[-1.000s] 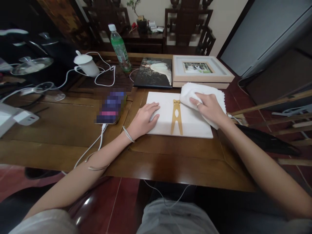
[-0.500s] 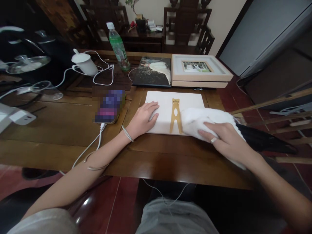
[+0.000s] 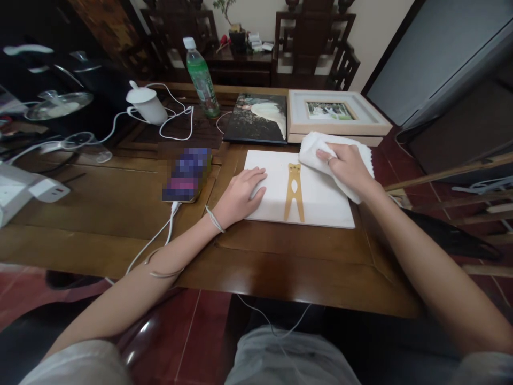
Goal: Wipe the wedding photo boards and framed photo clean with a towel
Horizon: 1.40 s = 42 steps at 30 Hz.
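My left hand (image 3: 242,197) lies flat with fingers apart on the left side of a white board (image 3: 268,208) on the wooden table. A flat gold-coloured piece with two splayed legs and an oval hole, a fold-out stand by its look (image 3: 294,200), is on the middle of the board. In my right hand (image 3: 348,168) a white cloth (image 3: 316,149) is bunched up. The cloth covers the board's far right corner and hangs over toward its right side.
Behind the board are a dark picture panel (image 3: 258,118) and a pale framed photo (image 3: 296,109). A charging phone (image 3: 186,176), a green bottle (image 3: 201,80), a lidded white cup (image 3: 148,107), a clear cup (image 3: 100,154) and loose cables are to the left.
My right hand has moved the cloth away from me, from the board's near right corner to its far right corner. My left hand has stayed in place on the board.
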Motion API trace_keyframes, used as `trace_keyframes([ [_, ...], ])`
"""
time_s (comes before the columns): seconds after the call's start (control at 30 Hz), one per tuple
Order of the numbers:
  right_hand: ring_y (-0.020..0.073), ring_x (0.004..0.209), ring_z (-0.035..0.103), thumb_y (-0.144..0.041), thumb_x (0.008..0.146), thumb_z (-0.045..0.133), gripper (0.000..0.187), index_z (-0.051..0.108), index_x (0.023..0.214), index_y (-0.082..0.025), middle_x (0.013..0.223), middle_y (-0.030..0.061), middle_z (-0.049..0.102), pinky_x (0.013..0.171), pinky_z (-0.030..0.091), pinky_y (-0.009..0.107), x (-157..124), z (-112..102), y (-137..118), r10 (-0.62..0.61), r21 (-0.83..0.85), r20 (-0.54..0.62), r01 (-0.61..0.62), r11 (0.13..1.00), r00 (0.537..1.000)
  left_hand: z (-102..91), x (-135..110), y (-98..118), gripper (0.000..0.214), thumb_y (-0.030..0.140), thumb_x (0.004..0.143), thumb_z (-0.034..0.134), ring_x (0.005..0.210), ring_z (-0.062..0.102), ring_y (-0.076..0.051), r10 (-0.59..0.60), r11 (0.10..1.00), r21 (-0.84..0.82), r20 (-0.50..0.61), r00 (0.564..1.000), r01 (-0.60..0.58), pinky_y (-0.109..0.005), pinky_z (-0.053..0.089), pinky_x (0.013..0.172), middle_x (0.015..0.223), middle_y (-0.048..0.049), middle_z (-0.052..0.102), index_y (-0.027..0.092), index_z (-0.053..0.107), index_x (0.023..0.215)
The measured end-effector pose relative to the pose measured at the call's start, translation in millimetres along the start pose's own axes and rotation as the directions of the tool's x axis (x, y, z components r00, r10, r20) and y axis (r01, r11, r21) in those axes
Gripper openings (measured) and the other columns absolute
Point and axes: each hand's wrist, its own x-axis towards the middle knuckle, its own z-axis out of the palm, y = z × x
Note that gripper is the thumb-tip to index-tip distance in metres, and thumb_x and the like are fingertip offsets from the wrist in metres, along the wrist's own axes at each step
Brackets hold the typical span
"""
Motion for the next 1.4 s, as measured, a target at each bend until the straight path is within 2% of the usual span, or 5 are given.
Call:
trace_keyframes([
  [0.4,0.0246,0.058,0.055,-0.041,0.09,0.042,0.029,0.044,0.064,-0.029,0.057,-0.0012,0.048,0.098,0.038,0.051,-137.4,-31.5,-49.8,-0.124,0.104,0.287,0.098,0.99,0.95,0.7,0.6,0.2,0.034,0.02,0.09,0.048,0.129,0.048,-0.026,-0.005,1.0,0.028,0.018,1.0,0.005,-0.05,0.039,0.107,0.133,-0.0121,0.057,0.016,0.056,0.123],
  [0.63,0.0227,0.06,0.053,-0.046,0.09,0.042,0.035,0.046,0.061,-0.026,0.061,0.0003,0.055,0.068,0.042,0.04,-98.7,-36.0,-36.2,-0.059,0.091,0.308,0.032,0.995,0.949,0.4,1.4,0.6,0.032,0.02,0.089,0.049,0.127,0.05,-0.026,-0.004,1.0,0.024,0.007,1.0,0.004,-0.048,0.04,0.107,0.131,-0.0136,0.058,0.014,0.057,0.12],
  [1.0,0.0261,0.073,0.05,-0.046,0.086,0.044,0.035,0.039,0.058,-0.026,0.065,0.0028,0.055,0.073,0.035,0.038,6.5,2.9,4.4,0.036,0.065,-0.02,-0.035,0.997,0.999,-0.3,0.6,0.1,0.032,0.019,0.089,0.05,0.128,0.049,-0.025,-0.006,1.0,0.019,0.013,1.0,0.006,-0.047,0.039,0.107,0.132,-0.0125,0.058,0.014,0.057,0.121],
  [1.17,0.0204,0.059,0.043,-0.04,0.089,0.041,0.035,0.031,0.059,-0.025,0.055,-0.0013,0.04,0.072,0.038,0.039,-24.4,4.6,-11.8,-0.038,0.01,-0.043,0.038,0.999,0.998,0.4,0.8,-0.4,0.032,0.02,0.09,0.05,0.128,0.049,-0.026,0.0,1.0,0.023,0.01,1.0,0.0,-0.047,0.039,0.107,0.131,-0.0133,0.058,0.013,0.057,0.12],
  [1.4,0.0164,0.05,0.045,-0.035,0.093,0.04,0.032,0.039,0.063,-0.024,0.054,-0.004,0.042,0.073,0.046,0.04,-117.5,-19.6,-40.8,-0.172,0.053,0.149,0.166,0.985,0.974,1.3,0.9,0.7,0.033,0.02,0.089,0.049,0.128,0.049,-0.026,-0.001,0.999,0.04,0.011,1.0,0.001,-0.048,0.039,0.107,0.132,-0.0139,0.058,0.012,0.057,0.121],
])
